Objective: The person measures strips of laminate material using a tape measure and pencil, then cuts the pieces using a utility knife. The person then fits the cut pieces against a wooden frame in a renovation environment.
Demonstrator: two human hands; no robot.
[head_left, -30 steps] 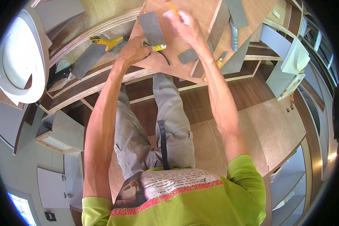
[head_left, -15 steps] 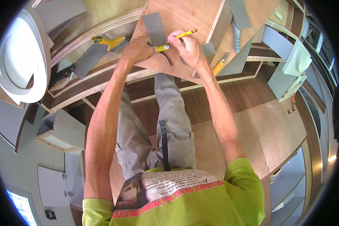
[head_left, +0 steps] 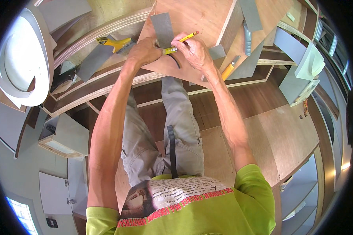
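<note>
My left hand (head_left: 145,51) is closed around a tape measure, its case mostly hidden by my fingers. A short length of yellow blade (head_left: 170,51) sticks out to the right, toward my other hand. In my right hand (head_left: 194,51) a yellow pencil (head_left: 190,37) is pinched, its blunt end pointing up and right. My right fingertips are close to the blade's end; whether they touch it I cannot tell. Both hands are over a plywood board (head_left: 202,19). A narrow grey strip (head_left: 162,27) lies on the board just beyond them, and a thin black curved piece (head_left: 175,61) shows below the blade.
A yellow-handled tool (head_left: 115,44) rests left of my hands, near a grey sheet piece (head_left: 94,64). To the right are a knife with an orange-yellow handle (head_left: 228,70) and a grey-handled tool (head_left: 247,39). An open wooden frame (head_left: 149,78) runs under the board, by my legs.
My right hand has shifted slightly left with the pencil, nearer the tape's end. My left hand stays nearly where it was, and the grey strip looks slightly shifted right.
</note>
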